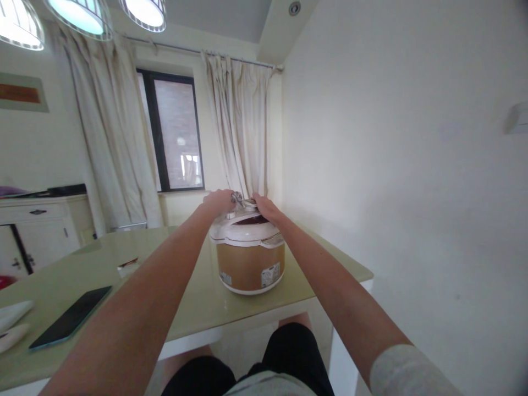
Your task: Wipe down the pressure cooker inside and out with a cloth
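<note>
- My bare forearms stretch over the glossy pale-green table (124,242).
- My left hand (218,202) and right hand (266,208) are both clamped on the round tan-and-white cooker's lid (246,228).

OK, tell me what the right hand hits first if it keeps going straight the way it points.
The right hand rests on the cooker's lid and points toward the window wall. Straight on, it would probably first meet the cream curtain behind the cooker, though depth is unclear.

Left of the tan-and-white round electric cooker (249,257), the pale glass-topped table (165,258) lies open until a flat black phone (71,317); right, the white wall (412,165) crowds close.
</note>
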Demonstrator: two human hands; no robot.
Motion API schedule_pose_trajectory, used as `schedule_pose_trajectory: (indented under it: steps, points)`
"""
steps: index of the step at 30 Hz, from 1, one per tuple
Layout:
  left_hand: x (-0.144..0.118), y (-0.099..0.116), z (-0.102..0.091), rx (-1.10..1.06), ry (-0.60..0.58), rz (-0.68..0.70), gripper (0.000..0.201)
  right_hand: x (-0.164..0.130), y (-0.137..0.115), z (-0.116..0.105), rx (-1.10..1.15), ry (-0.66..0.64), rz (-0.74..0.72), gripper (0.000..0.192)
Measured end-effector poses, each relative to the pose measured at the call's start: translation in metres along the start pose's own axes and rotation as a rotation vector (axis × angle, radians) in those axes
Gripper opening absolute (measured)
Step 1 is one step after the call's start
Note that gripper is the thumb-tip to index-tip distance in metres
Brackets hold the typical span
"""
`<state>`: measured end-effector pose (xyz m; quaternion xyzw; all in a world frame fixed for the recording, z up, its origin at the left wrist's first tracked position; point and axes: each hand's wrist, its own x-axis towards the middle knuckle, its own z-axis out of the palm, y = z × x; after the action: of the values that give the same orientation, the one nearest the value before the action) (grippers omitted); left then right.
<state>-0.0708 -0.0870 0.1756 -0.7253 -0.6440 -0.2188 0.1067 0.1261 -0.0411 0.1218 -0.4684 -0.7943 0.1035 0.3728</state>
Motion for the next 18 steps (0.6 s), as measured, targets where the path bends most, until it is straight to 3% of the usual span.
schedule_pose_trajectory:
  steps: [4, 7, 11, 14, 18]
  points:
    - [-0.004, -0.008, -0.005, -0.125, -0.153, 0.167, 0.043, 0.003, 0.002, 0.001, 0.105, 0.022, 0.028, 0.062]
    - [-0.015, -0.007, -0.013, -0.185, -0.145, 0.323, 0.048, 0.005, 0.002, 0.001, 0.132, 0.036, 0.044, 0.062]
    - [-0.032, 0.012, -0.014, -0.062, -0.105, 0.496, 0.051, 0.003, 0.002, -0.002, 0.077, 0.007, -0.016, 0.055]
    - [-0.032, 0.014, -0.007, -0.093, -0.023, 0.454, 0.052, 0.0, 0.003, -0.003, 0.042, -0.004, -0.056, 0.053]
    - [-0.02, -0.018, 0.008, -0.306, 0.072, 0.23, 0.044, 0.0, 0.005, -0.001, 0.046, -0.001, -0.04, 0.063]
